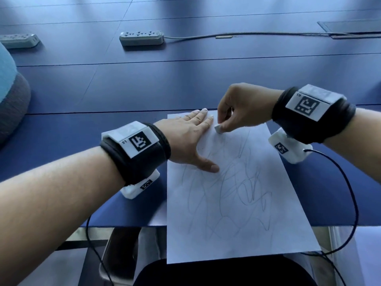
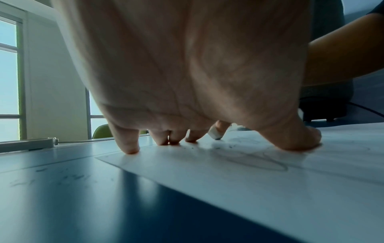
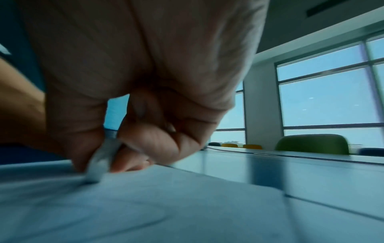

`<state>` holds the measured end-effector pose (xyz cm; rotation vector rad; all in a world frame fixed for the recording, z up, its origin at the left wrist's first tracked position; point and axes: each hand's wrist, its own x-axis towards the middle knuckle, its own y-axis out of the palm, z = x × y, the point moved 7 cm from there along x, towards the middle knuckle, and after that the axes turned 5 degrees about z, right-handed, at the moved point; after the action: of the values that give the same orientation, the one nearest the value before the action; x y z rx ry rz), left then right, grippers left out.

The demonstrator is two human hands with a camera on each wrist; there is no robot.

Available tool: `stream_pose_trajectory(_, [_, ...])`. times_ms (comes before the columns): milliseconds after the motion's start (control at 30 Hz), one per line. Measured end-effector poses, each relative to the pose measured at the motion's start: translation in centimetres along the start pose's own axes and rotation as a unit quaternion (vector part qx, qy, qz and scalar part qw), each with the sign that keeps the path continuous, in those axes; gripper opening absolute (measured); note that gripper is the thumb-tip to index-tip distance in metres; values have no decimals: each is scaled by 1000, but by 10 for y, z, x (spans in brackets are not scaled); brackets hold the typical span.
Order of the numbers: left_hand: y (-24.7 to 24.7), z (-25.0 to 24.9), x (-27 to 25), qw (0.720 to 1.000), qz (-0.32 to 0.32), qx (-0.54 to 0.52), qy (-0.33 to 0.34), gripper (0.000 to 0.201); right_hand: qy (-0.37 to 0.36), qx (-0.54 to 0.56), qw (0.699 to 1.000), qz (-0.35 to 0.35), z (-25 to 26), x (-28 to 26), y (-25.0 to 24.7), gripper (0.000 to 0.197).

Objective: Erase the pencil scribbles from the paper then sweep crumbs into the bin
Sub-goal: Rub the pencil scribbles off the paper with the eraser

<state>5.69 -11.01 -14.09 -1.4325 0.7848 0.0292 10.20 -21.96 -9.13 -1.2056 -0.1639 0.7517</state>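
A white sheet of paper (image 1: pixel 237 203) covered in grey pencil scribbles (image 1: pixel 243 186) lies on the blue table, its near end hanging over the table edge. My left hand (image 1: pixel 191 137) lies flat on the paper's far left part, fingers straight and spread, pressing it down (image 2: pixel 207 82). My right hand (image 1: pixel 239 108) pinches a small white eraser (image 1: pixel 218 128) between thumb and fingers, its tip on the paper near the far edge, just right of my left fingertips. The eraser (image 3: pixel 99 162) is blurred in the right wrist view. The eraser (image 2: pixel 215 133) shows beyond my left fingers, with dark crumbs (image 2: pixel 218 148) near it.
Two grey power strips (image 1: pixel 142 37) (image 1: pixel 19 40) lie on the far part of the blue table (image 1: pixel 103 89), one with a cable running right. A blue and grey cushion (image 1: pixel 10 96) is at the left. A black chair seat (image 1: pixel 226 273) sits below the paper's near end.
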Motion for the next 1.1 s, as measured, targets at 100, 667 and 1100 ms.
stream_pose_trajectory(100, [0,1,2,1000,-7,-13,13,134,-33,-8,999,36,18,-5,18,13])
stream_pose_trajectory(667, [-3,-2,-4,1000,13,3,-7,127,20,-15,1000,6,-7,-3,-4,14])
stream_pose_trajectory(1100, [-2,-4,-3,999,35,2,-10,125,-19,-21,996,81,7,-10,18,14])
